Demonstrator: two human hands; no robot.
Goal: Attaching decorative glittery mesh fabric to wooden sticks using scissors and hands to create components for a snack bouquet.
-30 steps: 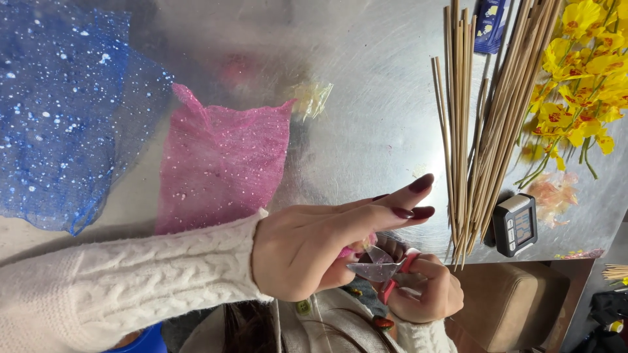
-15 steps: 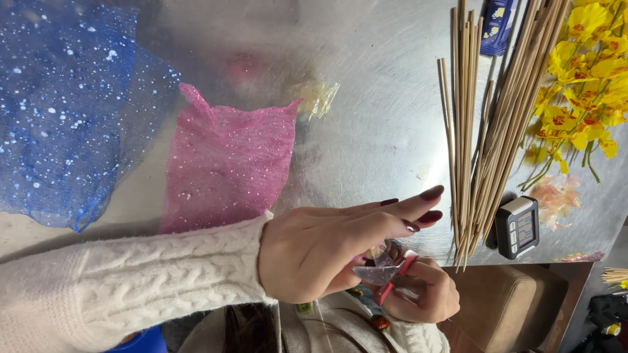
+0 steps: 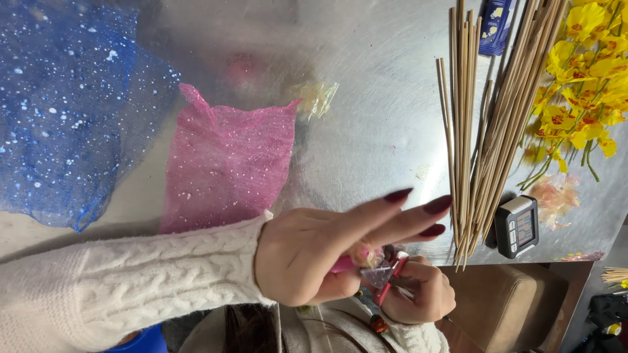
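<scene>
Two nets: a blue net (image 3: pixel 62 111) with white flecks lies at far left on the tabletop (image 3: pixel 386 131); a pink net (image 3: pixel 226 167) lies just beside it, toward the middle.
Sleeve: a white cable-knit sleeve (image 3: pixel 124 287) crosses the lower left and covers the near edge of the pink net.
Left hand: the left hand (image 3: pixel 327 252) has three fingers stretched out, dark red nails showing; thumb and forefinger pinch a small pink piece (image 3: pixel 350 261).
Wrap: a small clear wrap (image 3: pixel 377 273) sits between both hands, at the near edge of the tabletop, mostly hidden by the fingers.
Right hand: the right hand (image 3: pixel 422 294) is curled closed around the wrap and a thin red strip (image 3: pixel 391 280).
Scrap: a crumpled yellowish scrap (image 3: pixel 317 95) lies beyond the pink net.
Sticks: a bundle of thin wooden sticks (image 3: pixel 481 124) lies lengthwise, right of the hands.
Timer: a small black timer (image 3: pixel 517 227) sits by the stick ends.
Flowers: yellow flowers (image 3: pixel 585 72) lie at far right.
Surface: shiny grey metal, reflecting light.
Room: a brown seat (image 3: pixel 510 307) shows below the tabletop edge.
</scene>
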